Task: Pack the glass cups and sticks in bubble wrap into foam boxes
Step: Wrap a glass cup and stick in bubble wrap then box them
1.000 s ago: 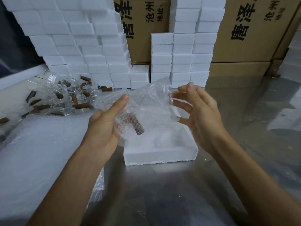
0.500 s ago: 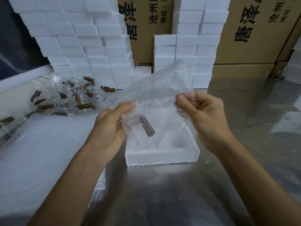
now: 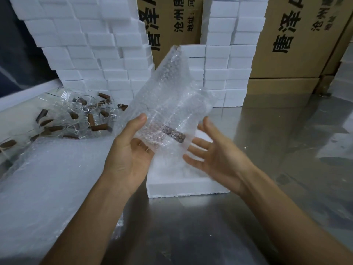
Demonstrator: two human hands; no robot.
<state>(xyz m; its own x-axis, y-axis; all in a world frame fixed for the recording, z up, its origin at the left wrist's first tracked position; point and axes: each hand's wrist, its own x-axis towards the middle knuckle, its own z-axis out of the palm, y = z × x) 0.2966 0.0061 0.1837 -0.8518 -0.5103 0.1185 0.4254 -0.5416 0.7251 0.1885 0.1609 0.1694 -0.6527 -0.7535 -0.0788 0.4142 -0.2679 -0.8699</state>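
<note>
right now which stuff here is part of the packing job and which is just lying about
In the job: left hand, right hand, bubble wrap sheet, brown stick, open foam box, loose cups and sticks.
Lying about: cardboard cartons.

Bare table [image 3: 286,150] right; foam stacks [image 3: 91,50] behind, cups [image 3: 76,115] left

Behind your work area stand big cardboard cartons [image 3: 298,37] printed with black Chinese characters — one more carton [image 3: 170,22] shows between the white stacks. You're working on a shiny steel tabletop [image 3: 191,226] that mirrors the cartons. At far left there's a dark window pane [image 3: 17,60] above a white ledge [image 3: 24,96] — nothing on it.
</note>
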